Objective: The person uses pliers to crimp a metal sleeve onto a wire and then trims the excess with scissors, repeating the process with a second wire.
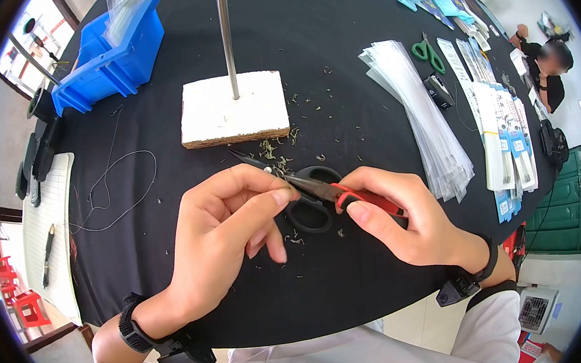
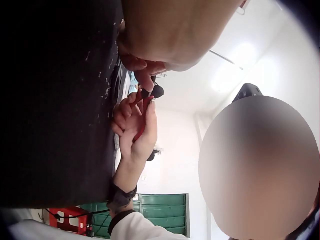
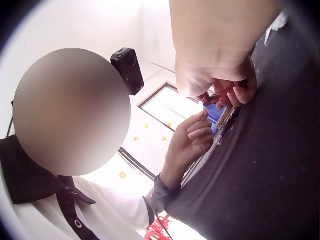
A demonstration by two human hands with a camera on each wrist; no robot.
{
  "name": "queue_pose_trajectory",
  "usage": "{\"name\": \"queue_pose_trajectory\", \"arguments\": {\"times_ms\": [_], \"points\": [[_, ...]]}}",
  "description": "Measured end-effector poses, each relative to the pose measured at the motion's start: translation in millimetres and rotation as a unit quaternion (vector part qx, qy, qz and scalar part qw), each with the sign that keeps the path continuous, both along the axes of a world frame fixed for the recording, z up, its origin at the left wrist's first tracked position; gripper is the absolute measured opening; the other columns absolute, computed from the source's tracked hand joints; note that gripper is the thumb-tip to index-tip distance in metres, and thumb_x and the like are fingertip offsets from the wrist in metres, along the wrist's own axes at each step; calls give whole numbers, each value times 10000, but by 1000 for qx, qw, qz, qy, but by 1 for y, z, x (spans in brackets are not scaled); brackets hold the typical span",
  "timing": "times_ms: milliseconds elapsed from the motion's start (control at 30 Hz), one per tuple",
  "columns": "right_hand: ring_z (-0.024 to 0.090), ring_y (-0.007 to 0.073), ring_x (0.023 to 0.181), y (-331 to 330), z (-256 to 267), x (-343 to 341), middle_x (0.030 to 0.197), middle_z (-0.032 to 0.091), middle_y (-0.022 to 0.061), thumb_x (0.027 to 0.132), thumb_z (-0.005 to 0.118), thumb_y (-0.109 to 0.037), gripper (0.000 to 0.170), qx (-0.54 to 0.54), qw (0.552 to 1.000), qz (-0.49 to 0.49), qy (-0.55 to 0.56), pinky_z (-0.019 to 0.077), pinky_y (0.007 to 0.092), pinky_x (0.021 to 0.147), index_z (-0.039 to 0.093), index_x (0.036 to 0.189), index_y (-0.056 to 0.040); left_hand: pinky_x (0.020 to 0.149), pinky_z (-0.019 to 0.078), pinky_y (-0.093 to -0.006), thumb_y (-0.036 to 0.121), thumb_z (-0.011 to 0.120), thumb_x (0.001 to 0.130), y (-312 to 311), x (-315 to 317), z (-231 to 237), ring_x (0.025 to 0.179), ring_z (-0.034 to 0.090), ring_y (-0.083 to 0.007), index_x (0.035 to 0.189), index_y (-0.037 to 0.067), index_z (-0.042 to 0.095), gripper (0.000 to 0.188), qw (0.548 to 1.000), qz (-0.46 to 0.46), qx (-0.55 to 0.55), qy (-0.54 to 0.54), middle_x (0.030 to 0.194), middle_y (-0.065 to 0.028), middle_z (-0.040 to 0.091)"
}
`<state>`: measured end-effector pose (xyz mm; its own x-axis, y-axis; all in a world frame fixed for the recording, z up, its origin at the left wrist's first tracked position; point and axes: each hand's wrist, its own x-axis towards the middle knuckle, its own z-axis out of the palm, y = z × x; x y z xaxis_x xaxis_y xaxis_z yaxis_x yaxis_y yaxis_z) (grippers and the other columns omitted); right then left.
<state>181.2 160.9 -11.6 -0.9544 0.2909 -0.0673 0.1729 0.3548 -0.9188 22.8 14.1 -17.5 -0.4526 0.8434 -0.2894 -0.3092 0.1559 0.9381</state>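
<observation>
In the head view the right hand [image 1: 420, 219] grips red-handled pliers [image 1: 391, 203], their jaws pointing left to the left fingertips. The left hand [image 1: 229, 220] pinches something too small to make out between thumb and forefinger at the plier tips. Black scissors [image 1: 309, 217] lie on the black cloth below the pliers. The left wrist view shows the right hand [image 2: 135, 130] round the red handles [image 2: 143, 125], beyond the left hand [image 2: 145, 70]. In the right wrist view the left hand [image 3: 187, 142] has thumb and finger together below the right hand [image 3: 232, 90].
A white block [image 1: 234, 117] with a metal rod stands behind the hands, scraps around it. Blue bin [image 1: 114, 62], wire loop [image 1: 155, 166], notebook [image 1: 32, 243] and pen [image 1: 48, 255] lie left. Plastic sleeves [image 1: 422, 120], green-handled scissors [image 1: 428, 53] and packets [image 1: 505, 137] are right.
</observation>
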Motion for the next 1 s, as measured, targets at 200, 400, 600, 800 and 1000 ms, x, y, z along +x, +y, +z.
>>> {"name": "queue_pose_trajectory", "arguments": {"times_ms": [200, 400, 600, 800, 1000], "points": [[458, 69, 616, 0, 3, -1, 719, 538, 26, 924, 518, -218, 274, 5, 1000, 4, -15, 360, 216, 559, 578, 1016, 33, 481, 455, -223, 96, 524, 895, -1, 0, -2, 673, 679, -220, 908, -27, 588, 139, 1000, 8, 14, -13, 615, -63, 577], [460, 69, 610, 0, 2, -1, 713, 537, 28, 923, 519, -216, 273, 10, 1000, 5, -16, 359, 217, 553, 577, 1016, 34, 588, 536, -273, 97, 517, 904, -1, 1, -4, 740, 684, -249, 924, -16, 578, 130, 999, 8, 33, -34, 777, -144, 654], [484, 101, 579, -2, 3, -2, 683, 552, 67, 912, 559, -191, 228, 5, 1000, -8, -7, 378, 240, 539, 585, 982, 24, 572, 530, -279, 76, 517, 903, -1, 0, -4, 654, 658, -214, 924, -31, 577, 124, 997, 2, 44, -59, 749, -137, 638], [500, 108, 574, -1, 3, -1, 678, 563, 79, 914, 568, -185, 208, -1, 1000, -7, -6, 389, 246, 540, 591, 963, 16, 451, 410, -221, 48, 526, 890, 0, 2, -2, 483, 474, -81, 916, -39, 581, 106, 997, 17, 23, -73, 646, -50, 549], [459, 63, 650, 2, 5, 1, 790, 564, 33, 933, 504, -200, 248, -52, 998, 2, -37, 363, 213, 582, 576, 1002, 27, 434, 210, -194, 43, 543, 880, 0, 1, 0, 473, 308, -7, 895, -41, 594, 99, 999, 14, 8, -35, 561, 31, 438]]}}
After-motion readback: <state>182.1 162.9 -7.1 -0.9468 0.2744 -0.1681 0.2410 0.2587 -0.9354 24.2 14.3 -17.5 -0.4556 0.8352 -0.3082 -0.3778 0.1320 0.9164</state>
